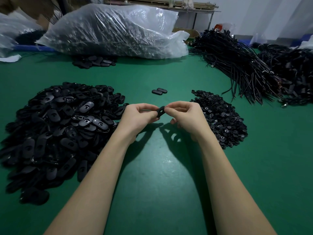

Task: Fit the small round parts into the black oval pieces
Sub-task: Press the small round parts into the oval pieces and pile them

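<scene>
Fingers of the left hand (138, 117) are curled, its thumb and forefinger pinching one black oval piece (160, 111) held tilted above the green table (160, 175). The right hand (185, 116) meets it from the other side, fingertips drawn together against the piece's upper end; whether a small round part sits between them cannot be told. To the left of the hands lies a large heap of oval pieces (55, 133), reaching almost to the left wrist. To the right, just beside the right hand, spreads a lower heap of small round parts (221, 117). Beyond the hands, two oval pieces (159, 91) lie side by side, touching, on the bare cloth. Farther back sit a bulging clear plastic bag (115, 31) with a small cluster of ovals (94, 61) at its foot, and bundles of black cables (250, 68) at the far right.
</scene>
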